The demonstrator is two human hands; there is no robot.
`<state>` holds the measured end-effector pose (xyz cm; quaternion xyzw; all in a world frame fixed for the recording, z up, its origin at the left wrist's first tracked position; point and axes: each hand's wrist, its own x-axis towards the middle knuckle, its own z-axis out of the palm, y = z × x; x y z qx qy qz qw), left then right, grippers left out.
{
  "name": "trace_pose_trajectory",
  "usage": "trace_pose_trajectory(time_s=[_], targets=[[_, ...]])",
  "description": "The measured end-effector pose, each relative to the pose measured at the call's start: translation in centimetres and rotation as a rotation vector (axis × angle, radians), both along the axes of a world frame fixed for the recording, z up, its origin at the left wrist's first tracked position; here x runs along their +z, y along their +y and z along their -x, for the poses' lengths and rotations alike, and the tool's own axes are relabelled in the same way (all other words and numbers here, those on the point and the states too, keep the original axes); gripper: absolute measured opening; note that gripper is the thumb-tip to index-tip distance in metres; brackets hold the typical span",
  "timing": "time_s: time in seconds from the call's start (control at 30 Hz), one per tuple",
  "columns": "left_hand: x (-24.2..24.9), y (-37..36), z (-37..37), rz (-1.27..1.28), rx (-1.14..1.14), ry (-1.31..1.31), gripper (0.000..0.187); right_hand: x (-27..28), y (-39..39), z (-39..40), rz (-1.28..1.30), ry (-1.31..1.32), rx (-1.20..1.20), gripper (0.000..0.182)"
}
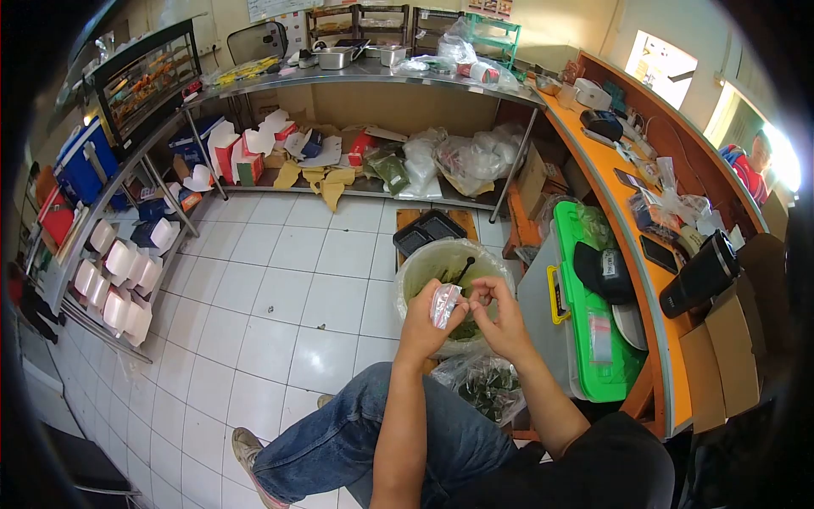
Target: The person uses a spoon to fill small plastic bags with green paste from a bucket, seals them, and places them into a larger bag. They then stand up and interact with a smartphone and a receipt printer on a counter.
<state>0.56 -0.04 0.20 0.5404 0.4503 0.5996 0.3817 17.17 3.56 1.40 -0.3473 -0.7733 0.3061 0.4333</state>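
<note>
My left hand [424, 322] is closed round a small clear plastic bag [445, 306] with a reddish strip. Close to its right, my right hand [498, 316] has its thumb and fingers pinched together near the bag's edge; what lies between them is too small to make out. Both hands are above a round tub [410, 261] lined with clear plastic, which holds green stuff and a dark handle [464, 270]. Below my hands a clear bag [489, 383] of dark green leaves rests beside my knee.
Behind the tub lies a black tray [432, 231] on a wooden stool. To the right stand a green-lidded bin [585, 339] with a black cap on it and an orange counter [627, 199]. A steel table [365, 76] spans the back. A person [746, 165] is at far right.
</note>
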Motion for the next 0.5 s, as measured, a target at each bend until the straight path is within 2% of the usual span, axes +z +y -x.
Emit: trace_pose_trajectory(time_s=[0.23, 0.4, 0.5], targets=[[0.6, -0.2, 0.0, 0.043, 0.002, -0.058, 0.022, 0.0, 0.3, -0.2, -0.01, -0.05, -0.028, 0.03], [-0.4, 0.4, 0.2, 0.101, -0.023, -0.009, 0.025, -0.6, 1.3, -1.1, 0.207, 0.103, -0.026, 0.024], [-0.8, 0.7, 0.1, 0.063, 0.001, 0.025, 0.028, -0.6, 1.4, -1.4, 0.217, 0.119, -0.009, 0.026]])
